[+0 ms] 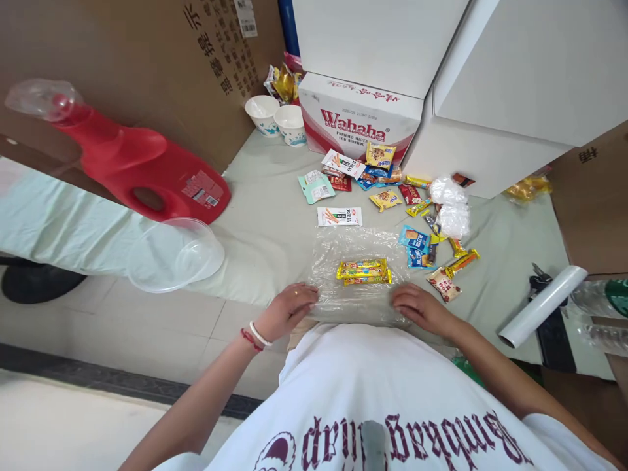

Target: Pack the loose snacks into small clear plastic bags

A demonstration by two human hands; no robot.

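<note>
Nearest, note printed white shirt (383,386). Record left hand (294,302) and right hand (419,307), fingers lightly curled at left and right edges of clear film (333,245); cannot tell if pinching it. Find yellow-wrapped bars (364,269) on film, between and slightly beyond hands, closer to right.

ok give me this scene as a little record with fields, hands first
left hand: touching the near left edge of the clear film; left hand, clear film
right hand: at the film's near right edge; right hand
on the film: yellow snack packets, lying flat side by side
just beyond: white snack packet, lying flat
far side: Wahaha box, paper cups beside it
left side: red jug, clear plastic bowl
right side: roll, lying aslant
</note>
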